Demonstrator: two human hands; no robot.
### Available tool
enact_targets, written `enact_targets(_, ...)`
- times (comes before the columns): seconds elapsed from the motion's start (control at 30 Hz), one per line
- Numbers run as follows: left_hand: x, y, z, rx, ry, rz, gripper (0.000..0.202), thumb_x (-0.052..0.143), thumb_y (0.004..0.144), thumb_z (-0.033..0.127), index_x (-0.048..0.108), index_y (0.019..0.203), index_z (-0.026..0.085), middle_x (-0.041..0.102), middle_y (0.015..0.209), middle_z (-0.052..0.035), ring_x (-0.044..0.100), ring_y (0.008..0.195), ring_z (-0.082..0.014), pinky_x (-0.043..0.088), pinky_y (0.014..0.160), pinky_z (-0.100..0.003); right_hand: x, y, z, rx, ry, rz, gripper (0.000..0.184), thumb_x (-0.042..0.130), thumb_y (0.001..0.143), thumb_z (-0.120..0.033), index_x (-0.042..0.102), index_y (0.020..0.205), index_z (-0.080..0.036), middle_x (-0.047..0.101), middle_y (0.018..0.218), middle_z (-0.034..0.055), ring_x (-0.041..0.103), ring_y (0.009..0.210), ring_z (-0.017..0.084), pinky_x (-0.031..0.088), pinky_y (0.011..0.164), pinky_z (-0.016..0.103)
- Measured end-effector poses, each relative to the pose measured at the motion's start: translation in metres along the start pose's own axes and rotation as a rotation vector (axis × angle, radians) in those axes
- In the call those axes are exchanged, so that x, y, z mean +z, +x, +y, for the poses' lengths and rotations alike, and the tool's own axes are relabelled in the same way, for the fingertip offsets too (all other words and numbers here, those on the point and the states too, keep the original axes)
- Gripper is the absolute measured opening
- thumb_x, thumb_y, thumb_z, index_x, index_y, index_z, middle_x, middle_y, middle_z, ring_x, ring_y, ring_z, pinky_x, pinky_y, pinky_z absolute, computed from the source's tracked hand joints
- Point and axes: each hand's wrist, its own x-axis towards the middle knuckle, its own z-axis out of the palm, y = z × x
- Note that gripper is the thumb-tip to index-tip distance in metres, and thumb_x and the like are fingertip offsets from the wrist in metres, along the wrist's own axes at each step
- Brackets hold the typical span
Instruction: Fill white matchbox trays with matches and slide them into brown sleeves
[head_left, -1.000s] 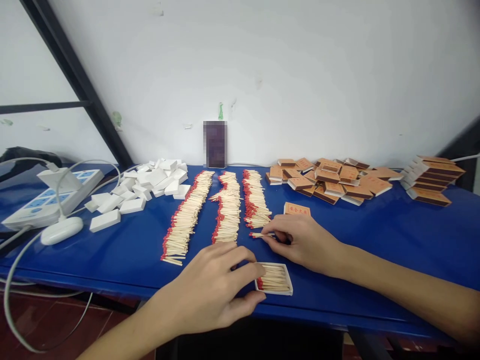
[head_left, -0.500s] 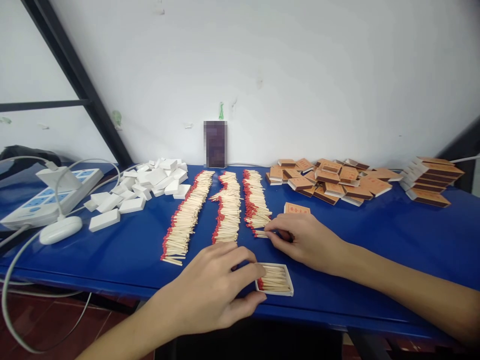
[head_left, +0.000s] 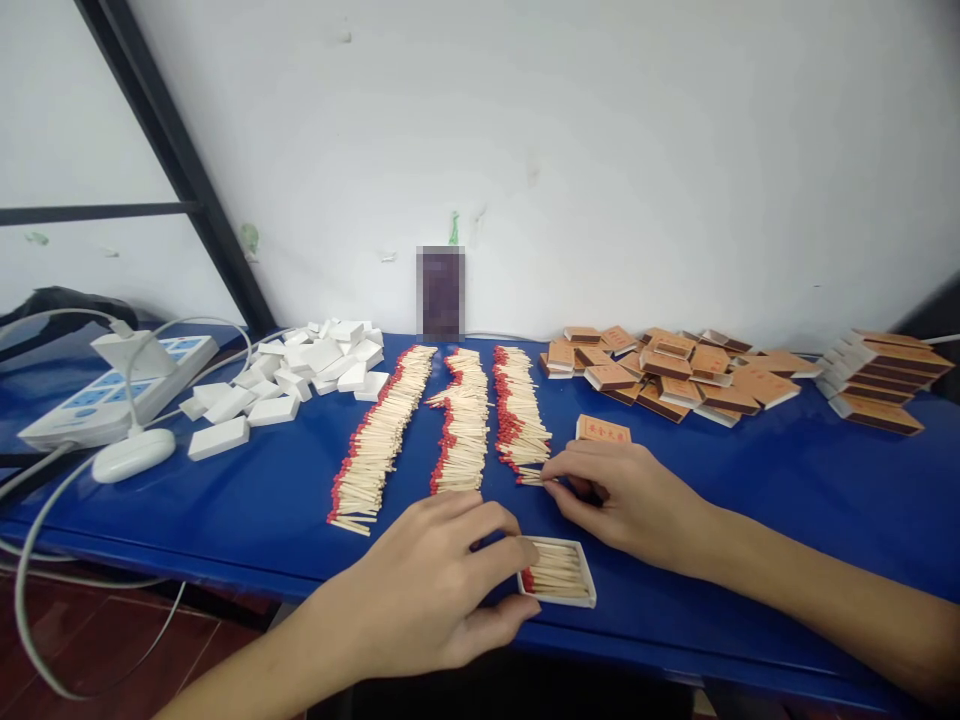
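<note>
My left hand [head_left: 450,580] is closed on the left end of a small white matchbox tray [head_left: 590,575], thumb at the near side and fingers at the far side. Matches [head_left: 561,570] lie side by side in this tray, red heads to the left. My right hand [head_left: 630,495] pinches the plain ends of a few matches [head_left: 530,478] at the near end of the right-hand row of matches [head_left: 523,400]. Two more rows run alongside, a middle row [head_left: 463,440] and a left row [head_left: 384,430]. Just beyond my right hand lies an orange matchbox sleeve [head_left: 604,429].
White trays [head_left: 319,355] are heaped at back left, near a power strip [head_left: 112,400] and a white cabled device [head_left: 135,456]. Orange sleeves [head_left: 675,370] are piled at back right beside a leaning stack [head_left: 889,375]. A pixelated dark rectangle [head_left: 441,295] stands against the wall.
The whole view has shifted slightly, so everything sits a little further right. Both hands keep nearly the same places, with my right fingertips still at the row's near end.
</note>
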Motion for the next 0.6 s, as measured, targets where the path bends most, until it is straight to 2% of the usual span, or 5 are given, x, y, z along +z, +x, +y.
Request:
enact_targets(0.5, 0.0007, 0.001, -0.0006, 0.014, -0.002, -0.002, 0.018, 0.059, 0.096, 0.028, 0.063, 0.111, 0.019, 0.067, 0.103, -0.0046, 0.064, 0.085, -0.0184, 0.054, 0.078, -0.033, 0.0019, 0.0013, 0.0046, 0.038, -0.042, 0.032, 0.016, 0.058, 0.087, -0.016, 0.063, 0.072, -0.018, 0.058, 0.062, -0.0006, 0.051, 0.053, 0.012, 0.039, 0.052, 0.023)
enact_targets(0.6, 0.0, 0.001, -0.0002, 0.011, 0.004, -0.004, 0.018, 0.06, 0.096, 0.028, 0.063, 0.111, 0.02, 0.066, 0.103, -0.0042, 0.064, 0.085, -0.0178, 0.054, 0.078, -0.032, 0.0022, 0.003, 0.0051, 0.05, -0.047, 0.032, 0.014, 0.058, 0.087, -0.016, 0.064, 0.075, -0.019, 0.058, 0.061, -0.0013, 0.05, 0.051, 0.012, 0.038, 0.051, 0.023)
